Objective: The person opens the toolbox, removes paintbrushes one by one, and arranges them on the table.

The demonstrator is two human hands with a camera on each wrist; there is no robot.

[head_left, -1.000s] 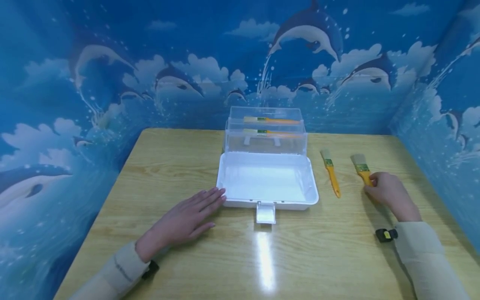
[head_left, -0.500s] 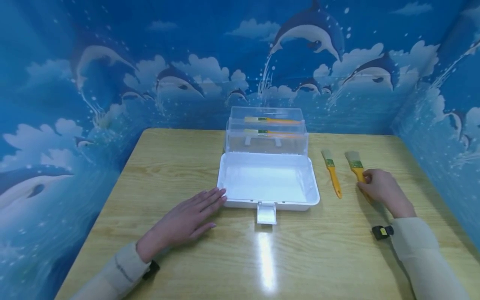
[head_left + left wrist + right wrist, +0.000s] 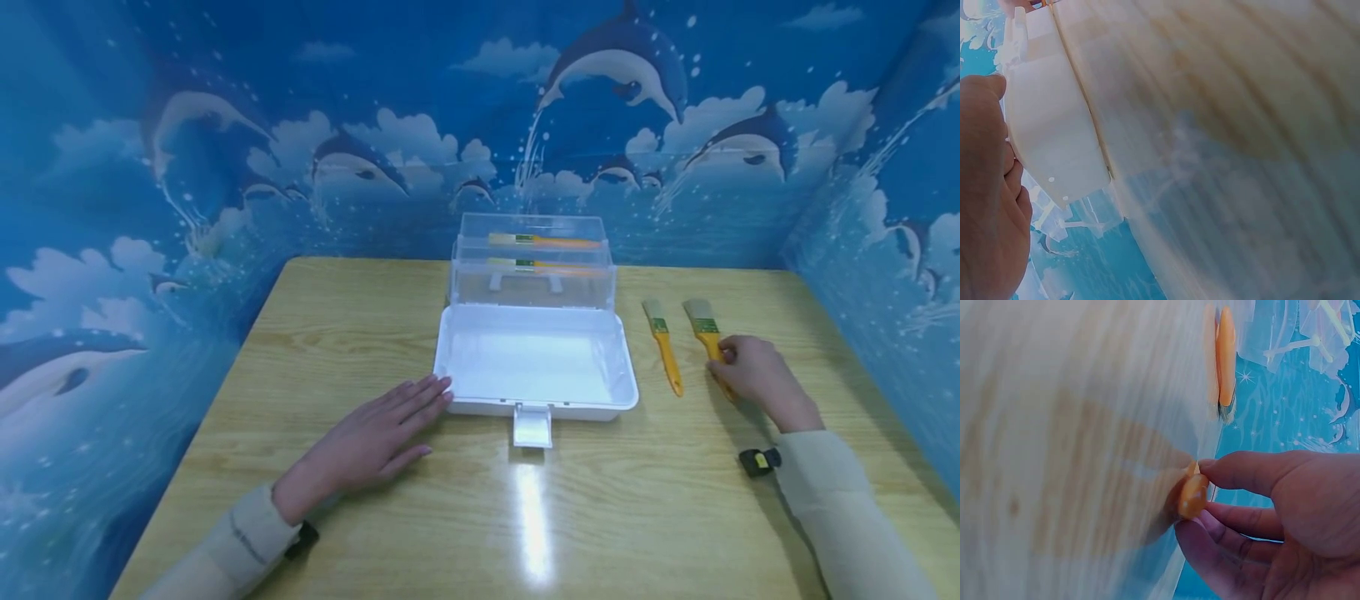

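Note:
An open white box (image 3: 536,410) with a clear lid stands mid-table. My left hand (image 3: 367,437) lies flat with straight fingers, its fingertips at the box's front left corner; in the left wrist view the fingers run along the white wall (image 3: 1054,119). At the right, my right hand (image 3: 757,375) pinches the yellow handle of a wide paintbrush (image 3: 705,325), bristles pointing away from me. In the right wrist view thumb and fingers close round the handle's end (image 3: 1194,497), close over the table. A narrower paintbrush (image 3: 665,350) lies between it and the box.
Two more paintbrushes (image 3: 543,241) lie in the clear trays (image 3: 532,287) raised at the back of the box. A white latch (image 3: 532,427) hangs from the front. Dolphin-printed sheets (image 3: 390,125) rise behind and beside the wooden table (image 3: 360,317).
My right hand has moved left with the wide paintbrush, bringing it nearer to the narrow one. The left hand and the box have stayed in place.

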